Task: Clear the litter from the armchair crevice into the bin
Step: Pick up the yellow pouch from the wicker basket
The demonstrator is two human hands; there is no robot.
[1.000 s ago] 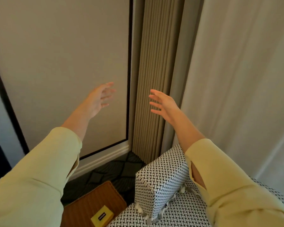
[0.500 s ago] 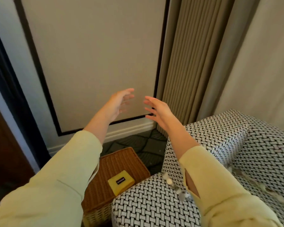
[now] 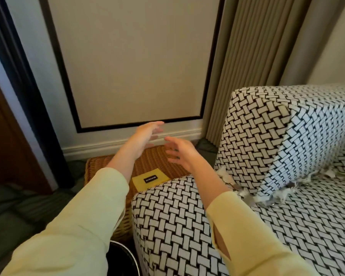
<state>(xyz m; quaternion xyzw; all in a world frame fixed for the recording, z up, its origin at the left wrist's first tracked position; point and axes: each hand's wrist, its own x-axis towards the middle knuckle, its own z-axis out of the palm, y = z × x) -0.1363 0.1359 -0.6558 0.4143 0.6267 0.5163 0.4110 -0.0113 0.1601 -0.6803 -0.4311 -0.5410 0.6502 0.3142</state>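
Both hands are empty, with the fingers straight and spread: the left hand (image 3: 145, 136) and the right hand (image 3: 180, 151) hover palm to palm above a wicker basket (image 3: 100, 164), touching nothing. The litter (image 3: 247, 197), pale shreds and small greyish scraps, lies well to the right of the right fingertips and nearer the camera. It is wedged along the crevice where the armrest (image 3: 257, 136) meets the seat of the armchair (image 3: 187, 216), with more trailing further right. The likely bin (image 3: 126, 257), a dark round rim half hidden by the left sleeve, sits far behind all the fingers. I judge three risks: a sweeping finger could scatter the light shreds or push them deeper, bits may fall on the long carry back to the bin, and a handful could land in the basket beside the yellow card (image 3: 150, 180) just below the fingers
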